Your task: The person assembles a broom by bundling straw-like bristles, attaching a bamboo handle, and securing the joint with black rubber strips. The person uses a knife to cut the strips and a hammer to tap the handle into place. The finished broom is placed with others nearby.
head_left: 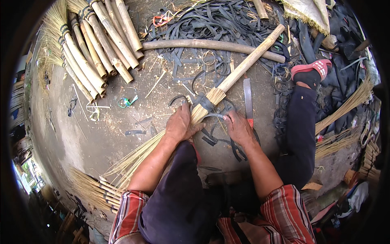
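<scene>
A stick broom lies diagonally in front of me, its bamboo handle [248,61] toward the far right and its bristles [140,152] toward the near left. A black rubber strip [204,103] is wrapped around the joint where the bristle ends surround the handle. My left hand [178,125] grips the bristles just below this binding, thumb across them. Close by on the right, my right hand [240,129] pinches the loose end of the rubber strip, which curves out from the binding. A knife [248,97] with a red handle lies beside my right hand.
Several finished brooms [95,40] are stacked at the far left. A heap of black rubber strips [203,22] lies at the back. A bamboo pole [195,44] runs under the broom handle. More bristle bundles [345,103] lie right, beyond my foot in a red sandal [313,71].
</scene>
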{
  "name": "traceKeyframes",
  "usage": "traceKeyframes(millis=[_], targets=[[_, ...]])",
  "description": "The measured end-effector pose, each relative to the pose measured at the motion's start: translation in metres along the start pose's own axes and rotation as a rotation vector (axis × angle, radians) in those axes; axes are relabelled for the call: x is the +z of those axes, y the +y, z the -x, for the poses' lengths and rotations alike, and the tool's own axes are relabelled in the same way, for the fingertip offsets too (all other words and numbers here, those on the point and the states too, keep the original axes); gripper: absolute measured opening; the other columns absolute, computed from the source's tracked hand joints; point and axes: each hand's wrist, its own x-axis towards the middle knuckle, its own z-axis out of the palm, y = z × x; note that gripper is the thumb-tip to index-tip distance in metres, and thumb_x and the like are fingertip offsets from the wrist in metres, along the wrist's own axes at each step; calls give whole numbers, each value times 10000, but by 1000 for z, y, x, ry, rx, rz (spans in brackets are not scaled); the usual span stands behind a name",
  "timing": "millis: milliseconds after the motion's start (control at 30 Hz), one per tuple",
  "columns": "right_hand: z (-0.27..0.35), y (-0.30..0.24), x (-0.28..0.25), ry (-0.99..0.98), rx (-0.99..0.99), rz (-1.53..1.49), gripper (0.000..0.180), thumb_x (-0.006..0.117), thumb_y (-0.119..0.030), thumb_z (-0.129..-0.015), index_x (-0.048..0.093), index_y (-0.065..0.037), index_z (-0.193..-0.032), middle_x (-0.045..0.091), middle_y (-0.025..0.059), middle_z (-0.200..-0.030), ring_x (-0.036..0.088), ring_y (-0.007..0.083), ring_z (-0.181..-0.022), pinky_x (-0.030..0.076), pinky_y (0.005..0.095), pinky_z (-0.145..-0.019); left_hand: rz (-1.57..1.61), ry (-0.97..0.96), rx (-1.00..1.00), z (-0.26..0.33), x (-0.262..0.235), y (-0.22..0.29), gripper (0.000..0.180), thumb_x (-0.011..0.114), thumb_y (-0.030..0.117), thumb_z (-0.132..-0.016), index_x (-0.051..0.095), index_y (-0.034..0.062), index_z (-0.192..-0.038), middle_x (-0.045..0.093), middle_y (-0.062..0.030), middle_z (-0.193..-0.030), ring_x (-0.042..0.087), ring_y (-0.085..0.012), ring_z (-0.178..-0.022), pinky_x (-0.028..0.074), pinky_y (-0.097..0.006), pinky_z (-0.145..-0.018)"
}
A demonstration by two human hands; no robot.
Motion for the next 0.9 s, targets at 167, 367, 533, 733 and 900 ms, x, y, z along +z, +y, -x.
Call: traceKeyframes(millis=[167, 367, 533, 733, 900], targets=[[7, -7, 10, -58, -90, 100, 195, 586, -218, -1037, 603, -28, -1080, 685, 245, -1005, 647, 468, -1006, 508, 558, -864, 749, -344, -111, -12, -4, -20, 925, 878, 540, -779, 429, 17, -1396, 746, -240, -1078, 740, -354, -1018, 582, -437, -884], [10, -5, 14, -27, -17, 164, 138, 593, -169, -994, 653, -48, -1022, 707, 250, -928, 677, 465, -944, 519, 571, -824, 177, -110, -80, 2, 5, 12, 857, 860, 444, -796, 453, 115, -1475, 738, -273, -1130, 718, -448, -1077, 560, -479, -950], [20, -10, 14, -111, 107, 99, 149, 599, -175, -981, 687, -82, -1056, 711, 275, -890, 693, 489, -881, 521, 600, -791, 344, -142, -20, -1, -10, 4, 851, 897, 415, -760, 500, 113, -1450, 733, -237, -1181, 725, -397, -1087, 554, -438, -966], [22, -14, 14, -194, 199, 96, 177, 572, -202, -1003, 693, -100, -1082, 715, 282, -918, 693, 499, -905, 520, 608, -806, 783, -271, 53, -11, -7, -18, 775, 947, 283, -744, 596, 68, -1400, 720, -108, -1229, 658, -221, -1144, 508, -351, -1023], [25, -16, 15, -241, 224, 157, 204, 569, -236, -1015, 700, -99, -1093, 722, 276, -932, 696, 494, -926, 526, 598, -826, 865, -380, 42, -11, -6, -30, 782, 944, 285, -757, 593, 54, -1416, 696, -87, -1259, 624, -205, -1172, 490, -349, -1045]])
